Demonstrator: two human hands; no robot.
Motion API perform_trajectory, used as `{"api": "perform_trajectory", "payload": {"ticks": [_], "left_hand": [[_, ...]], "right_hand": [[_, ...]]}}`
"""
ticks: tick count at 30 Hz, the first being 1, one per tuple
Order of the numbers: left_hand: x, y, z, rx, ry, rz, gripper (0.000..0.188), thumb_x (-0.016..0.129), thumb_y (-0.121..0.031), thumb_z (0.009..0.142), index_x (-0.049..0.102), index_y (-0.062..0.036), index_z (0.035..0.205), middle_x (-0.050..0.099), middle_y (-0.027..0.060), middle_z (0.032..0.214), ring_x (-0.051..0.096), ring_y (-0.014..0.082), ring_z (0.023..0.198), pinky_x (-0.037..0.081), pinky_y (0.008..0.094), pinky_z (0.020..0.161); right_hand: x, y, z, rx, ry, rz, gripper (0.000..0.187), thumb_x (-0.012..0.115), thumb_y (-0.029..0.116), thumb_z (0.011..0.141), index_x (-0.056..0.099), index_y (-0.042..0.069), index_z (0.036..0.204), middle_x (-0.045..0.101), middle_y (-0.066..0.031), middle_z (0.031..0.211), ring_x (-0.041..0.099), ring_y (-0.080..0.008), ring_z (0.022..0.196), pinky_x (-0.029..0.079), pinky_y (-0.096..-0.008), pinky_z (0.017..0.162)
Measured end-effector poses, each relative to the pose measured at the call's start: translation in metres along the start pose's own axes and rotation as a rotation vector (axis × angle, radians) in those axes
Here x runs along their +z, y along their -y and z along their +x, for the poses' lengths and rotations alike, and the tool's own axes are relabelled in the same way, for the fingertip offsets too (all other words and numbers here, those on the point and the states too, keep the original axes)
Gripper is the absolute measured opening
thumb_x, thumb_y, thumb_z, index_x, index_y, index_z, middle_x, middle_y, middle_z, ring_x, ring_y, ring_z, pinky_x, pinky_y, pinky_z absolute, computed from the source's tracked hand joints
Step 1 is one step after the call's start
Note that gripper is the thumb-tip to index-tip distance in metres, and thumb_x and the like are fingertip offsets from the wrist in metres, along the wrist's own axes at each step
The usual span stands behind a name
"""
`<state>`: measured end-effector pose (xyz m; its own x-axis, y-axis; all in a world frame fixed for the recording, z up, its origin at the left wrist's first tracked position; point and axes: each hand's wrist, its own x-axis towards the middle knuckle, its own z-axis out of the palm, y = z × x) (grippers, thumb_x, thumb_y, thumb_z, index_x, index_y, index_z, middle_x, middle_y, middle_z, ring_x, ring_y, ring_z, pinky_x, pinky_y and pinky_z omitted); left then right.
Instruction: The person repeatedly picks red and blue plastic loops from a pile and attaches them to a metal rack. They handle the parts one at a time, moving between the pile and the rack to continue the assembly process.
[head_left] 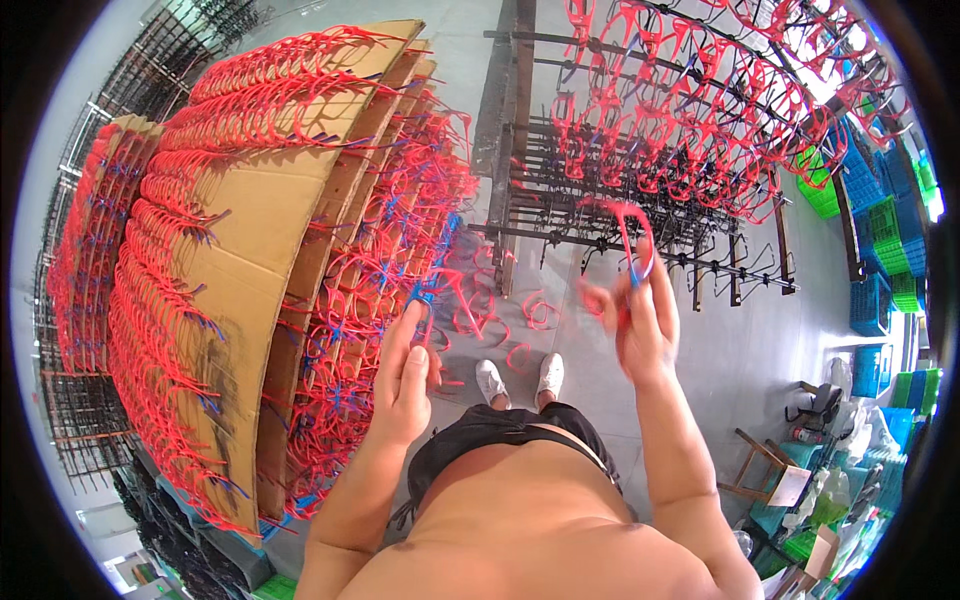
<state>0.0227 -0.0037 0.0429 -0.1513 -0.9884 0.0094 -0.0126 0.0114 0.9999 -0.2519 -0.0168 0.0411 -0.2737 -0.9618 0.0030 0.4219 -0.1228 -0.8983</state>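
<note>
In my raised right hand is a red glasses frame with a blue end, pinched between the fingers and held upright near the rack. My left hand is beside the stacked frames, fingers closed around another red glasses frame; part of that frame is hidden by the fingers. Just left of this hand, many red frames with blue tips lie piled in layers between cardboard sheets. Ahead of my right hand, more red frames hang in rows on a dark metal rack.
Several loose red frames lie on the grey floor ahead of my white shoes. Along the right side stand blue crates, green crates and a small wooden stool. More black racks stand at the far left.
</note>
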Motion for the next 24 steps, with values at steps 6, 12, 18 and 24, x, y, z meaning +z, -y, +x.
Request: {"api": "perform_trajectory", "payload": {"ticks": [6,12,18,24], "left_hand": [[0.008,0.017,-0.004,-0.349,-0.111,-0.507,0.047,0.053,-0.009,0.090,0.037,-0.0079,0.134,0.056,0.0079,0.121,0.055,0.0132,0.079,0.044,0.0282,0.072],[0.000,0.040,-0.003,-0.627,-0.148,-0.713,0.036,0.061,-0.005,0.084,0.051,-0.0062,0.118,0.063,0.0065,0.105,0.059,0.0161,0.089,0.046,0.0318,0.084],[0.005,0.046,-0.006,-0.669,-0.064,-0.703,0.025,0.064,-0.004,0.082,0.053,-0.0073,0.104,0.063,0.0072,0.099,0.060,0.0191,0.092,0.047,0.0344,0.087],[0.016,0.049,-0.006,-0.487,-0.054,-0.603,0.022,0.062,0.001,0.083,0.051,-0.0066,0.101,0.061,0.0111,0.103,0.058,0.0183,0.098,0.047,0.0339,0.090]], "right_hand": [[-0.014,-0.058,0.089,0.273,-0.186,-0.279,0.042,0.045,0.029,0.094,0.046,0.012,0.132,0.062,-0.0062,0.104,0.045,-0.0083,0.045,0.043,-0.0248,0.045],[-0.012,-0.065,0.101,0.323,-0.210,-0.281,0.031,0.050,0.023,0.091,0.059,0.003,0.113,0.064,-0.0037,0.094,0.045,-0.0073,0.046,0.044,-0.0243,0.046],[-0.006,-0.071,0.098,0.315,-0.278,-0.291,0.033,0.052,0.023,0.089,0.057,0.002,0.114,0.062,-0.0046,0.082,0.048,-0.0072,0.048,0.044,-0.0218,0.045],[0.008,-0.085,0.082,0.170,-0.406,-0.261,0.036,0.052,0.020,0.088,0.055,0.000,0.118,0.063,-0.0058,0.084,0.049,-0.0085,0.048,0.044,-0.0234,0.045]]}}
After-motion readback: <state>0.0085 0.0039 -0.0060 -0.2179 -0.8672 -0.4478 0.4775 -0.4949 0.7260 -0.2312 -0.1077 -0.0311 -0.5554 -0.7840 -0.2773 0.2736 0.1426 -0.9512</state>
